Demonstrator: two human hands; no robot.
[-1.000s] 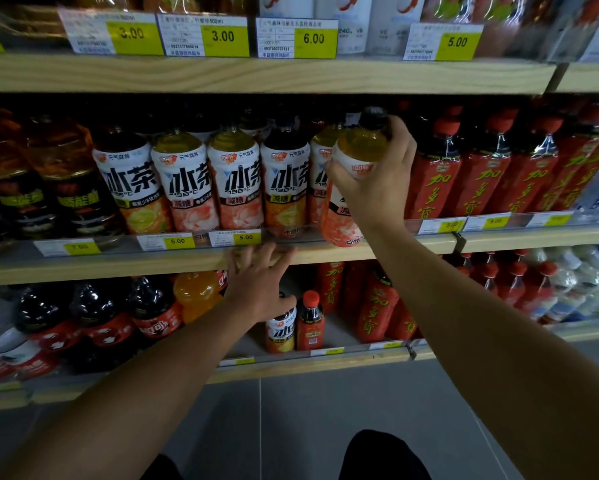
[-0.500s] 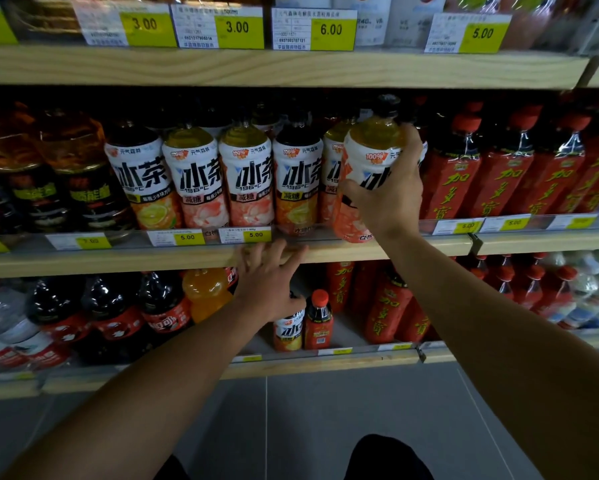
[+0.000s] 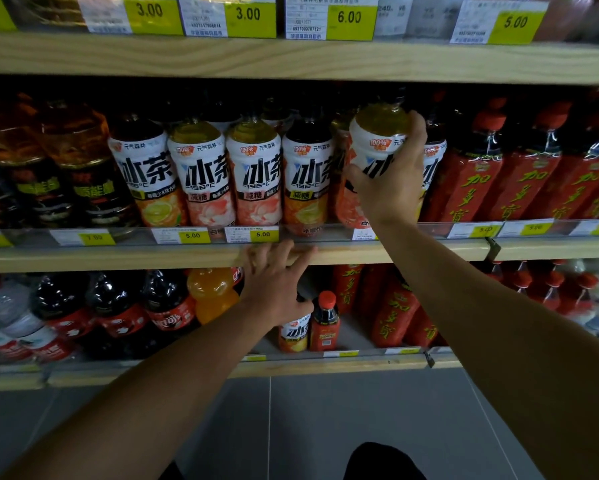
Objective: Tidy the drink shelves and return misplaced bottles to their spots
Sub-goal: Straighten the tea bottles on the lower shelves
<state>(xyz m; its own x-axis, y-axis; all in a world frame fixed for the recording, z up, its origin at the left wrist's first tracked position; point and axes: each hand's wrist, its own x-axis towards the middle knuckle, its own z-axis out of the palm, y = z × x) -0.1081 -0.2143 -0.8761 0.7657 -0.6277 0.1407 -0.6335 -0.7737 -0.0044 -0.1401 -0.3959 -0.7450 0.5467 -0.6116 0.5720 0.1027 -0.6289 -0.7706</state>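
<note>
One tea bottle [image 3: 372,147] is being held in the right hand [image 3: 390,188], whose fingers are curling round its white label. A second ago this bottle was leaning over, with its foot near the shelf's front edge. Now it is standing almost straight and sitting further in, at the right end of the row of tea bottles [image 3: 253,174] on the middle shelf [image 3: 118,259]. It is just beside the red bottles [image 3: 471,181] on the right, and its foot is hiding behind the clear price strip [image 3: 194,234].

The left hand [image 3: 274,282] is staying where it was, fingers spread flat and pressing on the front edge of the middle shelf. It is holding nothing.

So the bottle is looking nearly home in its spot. It probably only needs a small push back and a turn so its label is facing out like the others.

Down on the lower shelf [image 3: 326,367], a small tea bottle [image 3: 293,332] and a small red-capped bottle [image 3: 326,322] are standing near the front. They may be in the wrong place and may need moving next.
</note>
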